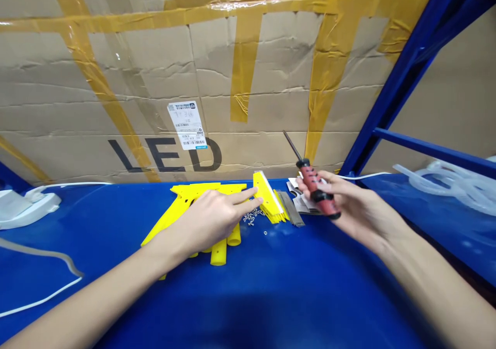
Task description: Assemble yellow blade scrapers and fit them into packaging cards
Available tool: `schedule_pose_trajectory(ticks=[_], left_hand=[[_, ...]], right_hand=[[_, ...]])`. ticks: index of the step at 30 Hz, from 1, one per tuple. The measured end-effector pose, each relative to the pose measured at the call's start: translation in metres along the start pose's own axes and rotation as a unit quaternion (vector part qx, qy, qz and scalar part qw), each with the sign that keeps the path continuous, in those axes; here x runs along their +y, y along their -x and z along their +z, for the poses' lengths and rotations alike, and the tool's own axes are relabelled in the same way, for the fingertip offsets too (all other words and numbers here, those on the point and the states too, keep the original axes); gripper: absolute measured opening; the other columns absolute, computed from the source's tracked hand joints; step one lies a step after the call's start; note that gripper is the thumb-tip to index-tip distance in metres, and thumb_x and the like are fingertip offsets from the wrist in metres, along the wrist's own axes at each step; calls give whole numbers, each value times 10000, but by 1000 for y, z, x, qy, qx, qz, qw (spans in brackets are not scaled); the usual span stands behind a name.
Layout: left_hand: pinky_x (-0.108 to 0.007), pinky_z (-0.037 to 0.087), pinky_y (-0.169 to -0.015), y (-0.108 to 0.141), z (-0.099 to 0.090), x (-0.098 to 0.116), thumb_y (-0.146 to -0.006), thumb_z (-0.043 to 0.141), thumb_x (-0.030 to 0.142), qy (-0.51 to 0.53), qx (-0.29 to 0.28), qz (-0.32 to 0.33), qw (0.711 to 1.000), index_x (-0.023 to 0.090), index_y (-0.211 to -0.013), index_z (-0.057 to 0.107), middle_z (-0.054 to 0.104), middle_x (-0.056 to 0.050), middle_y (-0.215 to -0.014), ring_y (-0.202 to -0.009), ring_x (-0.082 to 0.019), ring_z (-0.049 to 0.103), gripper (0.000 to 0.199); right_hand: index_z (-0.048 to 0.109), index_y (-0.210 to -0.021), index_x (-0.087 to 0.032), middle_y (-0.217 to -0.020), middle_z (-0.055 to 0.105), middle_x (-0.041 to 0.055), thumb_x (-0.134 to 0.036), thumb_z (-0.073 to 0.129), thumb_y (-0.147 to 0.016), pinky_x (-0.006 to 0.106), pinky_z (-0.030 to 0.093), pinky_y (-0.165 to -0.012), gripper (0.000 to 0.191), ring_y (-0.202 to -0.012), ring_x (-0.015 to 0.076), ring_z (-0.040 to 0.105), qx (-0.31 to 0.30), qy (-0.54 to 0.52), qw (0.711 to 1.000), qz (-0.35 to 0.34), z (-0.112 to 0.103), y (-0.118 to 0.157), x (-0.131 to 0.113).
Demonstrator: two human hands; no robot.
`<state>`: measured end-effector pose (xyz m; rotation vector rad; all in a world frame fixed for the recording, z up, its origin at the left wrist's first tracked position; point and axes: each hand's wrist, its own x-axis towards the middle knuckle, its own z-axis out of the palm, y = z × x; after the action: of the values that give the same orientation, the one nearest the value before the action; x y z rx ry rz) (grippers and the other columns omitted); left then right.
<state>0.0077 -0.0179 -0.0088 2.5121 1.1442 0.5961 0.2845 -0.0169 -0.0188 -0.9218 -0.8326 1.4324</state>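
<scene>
**A:** What's in the right hand [358, 209]?

**B:** A screwdriver [314, 185] with a red and black handle, held in the fingers and thumb, right of centre. Its thin shaft points toward the upper left. It looks light, and the handle is the obvious place to hold it.

**A:** And the left hand [207, 219]?

**B:** It's open, palm down, with the fingers spread over a flat yellow plastic piece [194, 194] just left of centre. The pointing finger reaches for a yellow bar with a white strip [267, 196], but I can't tell whether it touches.

**A:** How would the yellow parts handle?

**B:** They look stiff and light. I'd take the flat piece by its edges. The yellow tubes [219, 252] below the left hand look apt to roll, so I'd grip them around the middle.

**A:** Anything fiddly?

**B:** The tiny screws [251, 217] on the blue table [271, 297], in the middle of the frame. They'd need a careful fingertip pinch and could easily scatter. A metal strip [290, 208] lies just beside the yellow bar, with white papers [298, 201] under the screwdriver.
</scene>
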Motion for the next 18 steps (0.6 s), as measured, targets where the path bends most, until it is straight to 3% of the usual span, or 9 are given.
schedule_pose_trajectory(ticks=[2,4,5,8,12,16,18], left_hand=[[-475,535,-931,1,-3,0,-861,469,-1,-92,-35,51,994,326,-1358,640,486,-38,-1533,-1125,-320,698,618],[-457,555,-854,1,-5,3,-859,433,-14,-142,-66,85,984,320,-1397,606,457,-52,-1547,-1049,-310,724,656],[-448,559,-835,1,-6,5,-860,429,-10,-142,-73,92,983,319,-1391,612,466,-56,-1540,-1019,-302,731,651],[-418,560,-833,0,-4,12,-908,419,45,-106,-70,112,986,330,-1334,658,540,-52,-1487,-1005,-276,730,566],[-401,565,-835,1,-2,16,-957,433,132,-68,-46,139,987,310,-1231,725,646,-73,-1384,-1042,-279,714,438],[-407,557,-828,1,-15,7,-920,379,63,-138,-63,122,981,337,-1325,662,568,-65,-1485,-929,-242,731,564],[-414,537,-883,1,-29,3,-967,400,154,-186,4,76,980,320,-1380,615,580,-87,-1475,-998,-257,711,494]], right_hand=[[673,-935,-206,-995,740,82,-120,791,-628,331,607,-715,340,-787,193,686,-30,48,998,37,5,3,7],[661,-836,-192,-874,723,58,-179,787,-663,273,551,-603,214,-647,137,610,-19,101,994,27,10,5,15],[653,-791,-188,-790,700,40,-245,789,-706,251,521,-576,170,-609,119,574,-18,122,992,20,13,6,19],[606,-697,-196,-548,568,-27,-404,826,-729,204,401,-450,304,-497,88,459,-39,199,979,14,19,10,27],[564,-678,-216,-469,504,-60,-494,860,-669,204,161,-300,406,-384,73,312,-42,265,962,44,22,13,27],[486,-596,-211,-459,510,-52,-443,896,-629,200,263,-358,473,-421,67,357,-8,227,974,-9,14,6,24],[494,-596,-209,-462,520,-44,-439,899,-630,210,307,-398,467,-446,78,394,19,220,975,-30,9,2,24]])
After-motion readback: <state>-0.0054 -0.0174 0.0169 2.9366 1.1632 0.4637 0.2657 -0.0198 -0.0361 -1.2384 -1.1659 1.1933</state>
